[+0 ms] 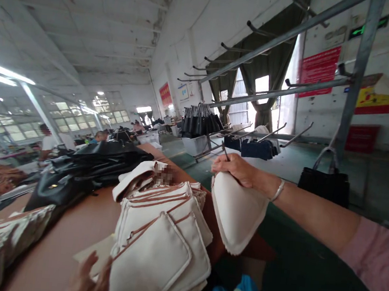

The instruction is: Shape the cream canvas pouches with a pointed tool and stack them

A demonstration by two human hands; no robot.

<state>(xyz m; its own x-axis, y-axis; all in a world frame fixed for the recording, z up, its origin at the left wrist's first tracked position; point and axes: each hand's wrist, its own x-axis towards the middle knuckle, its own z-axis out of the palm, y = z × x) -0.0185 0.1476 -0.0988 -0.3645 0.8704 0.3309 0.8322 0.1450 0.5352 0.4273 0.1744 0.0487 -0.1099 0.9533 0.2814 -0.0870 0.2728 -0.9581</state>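
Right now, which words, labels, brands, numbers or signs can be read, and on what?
No words are readable.
Lit sign: green arrow; rest blurred.
Large red poster: text too blurred.
Yellow poster: too blurred.
Low red board: unreadable.
Far red banner and paper notice: too small.

The right hand (236,169) holds a cream piece (237,219) upright, a thin dark stick (226,152) jutting above its fingers. The blurred left hand (92,276) is beside the cream stack (155,257) on a brown surface (70,234). Black material (73,170) lies beyond; a hooked metal rack (358,74) stands rightward.
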